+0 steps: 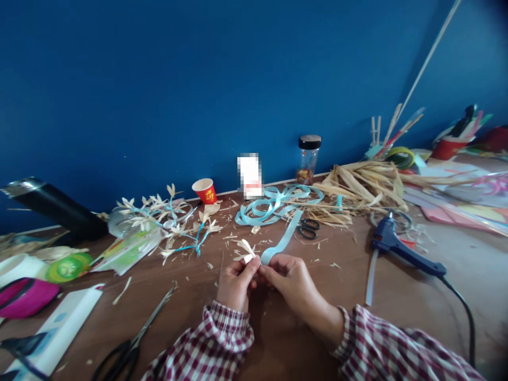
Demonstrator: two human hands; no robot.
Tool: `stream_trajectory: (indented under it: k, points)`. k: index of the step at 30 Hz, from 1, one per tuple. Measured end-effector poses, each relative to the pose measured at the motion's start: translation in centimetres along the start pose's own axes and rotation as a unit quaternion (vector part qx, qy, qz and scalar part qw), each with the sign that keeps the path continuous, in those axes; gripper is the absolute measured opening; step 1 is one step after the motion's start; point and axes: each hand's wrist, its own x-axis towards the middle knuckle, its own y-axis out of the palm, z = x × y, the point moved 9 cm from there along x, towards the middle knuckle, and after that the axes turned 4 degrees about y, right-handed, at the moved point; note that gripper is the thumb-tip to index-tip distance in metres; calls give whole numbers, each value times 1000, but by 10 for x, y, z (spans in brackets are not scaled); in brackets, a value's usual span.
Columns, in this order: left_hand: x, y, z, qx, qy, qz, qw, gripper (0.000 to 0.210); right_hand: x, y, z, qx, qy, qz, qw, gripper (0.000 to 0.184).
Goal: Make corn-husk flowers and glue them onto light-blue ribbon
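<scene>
My left hand (237,279) pinches a small pale flower (246,251) that looks made of dried husk, its petals pointing up and away from me. Close against it, my right hand (291,278) grips the end of a light blue ribbon (282,241) between thumb and finger. The ribbon runs up and back towards a loose coil (256,216) of the same ribbon on the table. The fingertips of both hands meet at the base of the flower, where the fingers hide the join.
Scissors (133,344) lie at the front left, another black-handled pair (308,228) behind my right hand. Finished flower sprigs (197,243) are on the left. A blue glue gun (405,247) with its cord rests at right. Dried husks (357,182), a jar (307,159) and a red cup (205,191) stand along the wall.
</scene>
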Motion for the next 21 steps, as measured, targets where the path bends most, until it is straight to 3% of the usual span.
stream_trajectory:
  k: [4, 10, 16, 21]
  points:
    - [-1, 4, 2, -36, -16, 9, 999, 28, -3, -4, 5, -101, -39, -31, 994, 27]
    - [-2, 7, 4, -55, -15, 19, 998, 28, -8, -2, 11, -173, -69, -36, 982, 28]
    - [-2, 11, 7, -92, -43, 52, 993, 26, -4, 5, 1, -54, -30, 10, 998, 27]
    - [1, 7, 5, -104, -66, 34, 992, 30, -5, 12, 2, -9, -17, 48, 999, 22]
